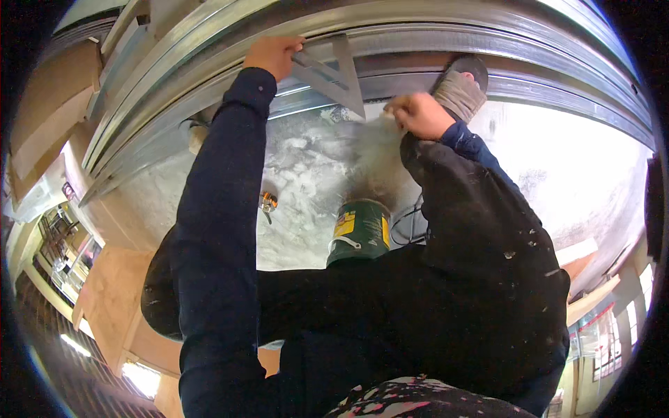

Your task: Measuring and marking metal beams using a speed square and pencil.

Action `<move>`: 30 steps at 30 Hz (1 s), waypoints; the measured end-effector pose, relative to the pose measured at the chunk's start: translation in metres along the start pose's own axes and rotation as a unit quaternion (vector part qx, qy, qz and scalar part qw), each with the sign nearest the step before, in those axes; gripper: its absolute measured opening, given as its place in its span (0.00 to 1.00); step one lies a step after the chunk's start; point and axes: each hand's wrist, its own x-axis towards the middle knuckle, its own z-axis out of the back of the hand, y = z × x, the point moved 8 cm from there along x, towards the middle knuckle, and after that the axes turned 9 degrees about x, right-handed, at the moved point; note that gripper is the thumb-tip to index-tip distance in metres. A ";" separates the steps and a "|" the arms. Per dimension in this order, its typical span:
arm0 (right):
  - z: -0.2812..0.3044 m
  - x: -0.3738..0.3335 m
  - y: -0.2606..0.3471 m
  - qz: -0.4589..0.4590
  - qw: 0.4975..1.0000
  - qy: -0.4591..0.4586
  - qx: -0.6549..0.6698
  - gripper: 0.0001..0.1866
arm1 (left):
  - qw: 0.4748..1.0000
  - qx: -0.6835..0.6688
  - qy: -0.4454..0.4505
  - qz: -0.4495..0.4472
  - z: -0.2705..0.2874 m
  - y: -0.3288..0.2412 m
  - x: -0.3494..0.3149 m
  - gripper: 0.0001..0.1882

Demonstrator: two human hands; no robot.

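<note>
My left hand [274, 57] is closed on one corner of a flat grey triangular square [326, 80], which lies against the long metal channels [418, 43]. Farther right, my right hand [422, 115] hovers near the nearest channel, over my knee. Its fingers are curled together and slightly blurred; whatever they might hold does not show clearly. Below and between my arms stands a dark green bucket [369, 221] with a yellow label and a pale handle. A small orange and black tool [268, 202] lies on the whitish floor, right of my left sleeve.
Several metal channels run across the far side, curving down at the left. My shoe [474, 70] is beside them at the right. A dark looped cable [408, 226] lies next to the bucket. Brown boards [115, 292] stand at the left, and light offcuts [589, 296] are at the right.
</note>
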 end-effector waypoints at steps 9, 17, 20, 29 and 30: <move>0.007 0.003 0.003 -0.005 0.999 -0.009 -0.039 0.13 | 1.000 -0.011 -0.004 0.002 0.010 -0.011 -0.002 0.11; 0.005 0.004 0.003 0.002 0.999 0.003 -0.045 0.14 | 1.000 -0.022 -0.008 -0.016 0.009 -0.008 -0.002 0.11; 0.006 0.004 0.008 0.000 0.999 0.008 -0.045 0.14 | 1.000 -0.016 -0.007 -0.010 0.008 -0.008 -0.003 0.10; 0.041 0.046 0.082 0.115 0.983 -0.130 -0.057 0.12 | 1.000 0.012 -0.011 0.020 0.012 -0.013 -0.008 0.11; 0.047 0.054 0.090 0.141 0.970 -0.175 -0.090 0.13 | 1.000 0.012 -0.016 0.012 0.012 -0.012 -0.008 0.11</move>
